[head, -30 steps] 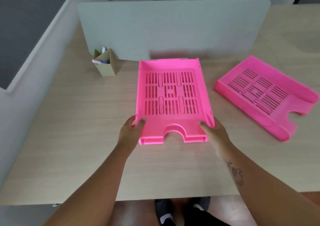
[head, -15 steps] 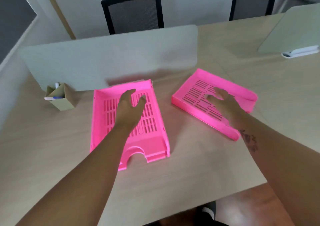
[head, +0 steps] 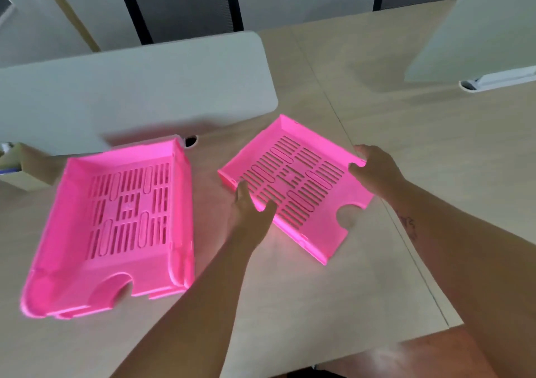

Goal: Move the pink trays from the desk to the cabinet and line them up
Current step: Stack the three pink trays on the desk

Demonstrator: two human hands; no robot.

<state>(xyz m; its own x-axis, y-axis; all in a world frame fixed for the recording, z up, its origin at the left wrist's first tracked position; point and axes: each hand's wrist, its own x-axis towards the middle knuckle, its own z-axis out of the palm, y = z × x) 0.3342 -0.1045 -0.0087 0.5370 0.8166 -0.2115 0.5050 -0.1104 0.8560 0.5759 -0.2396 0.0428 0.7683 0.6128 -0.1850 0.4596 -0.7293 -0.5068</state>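
Two groups of pink slotted trays lie on the pale wooden desk (head: 290,305). The left pink trays (head: 116,226) are nested together and sit flat, untouched. The single right pink tray (head: 295,183) lies turned at an angle. My left hand (head: 251,206) grips its near-left side wall, thumb inside over the slots. My right hand (head: 374,171) holds its far-right wall. The tray looks slightly raised, though I cannot tell if it has left the desk. No cabinet is in view.
A grey divider panel (head: 130,96) stands behind the trays, and a second panel (head: 475,29) at the far right. A cardboard pen holder (head: 20,165) is at the left edge. Two black chairs (head: 179,3) stand beyond the desk. A cable hole (head: 190,140) sits behind the stack.
My left hand left the nested trays and moved right to the single tray's near side. My right hand shifted from the tray's floor to its far wall. The view swung right.
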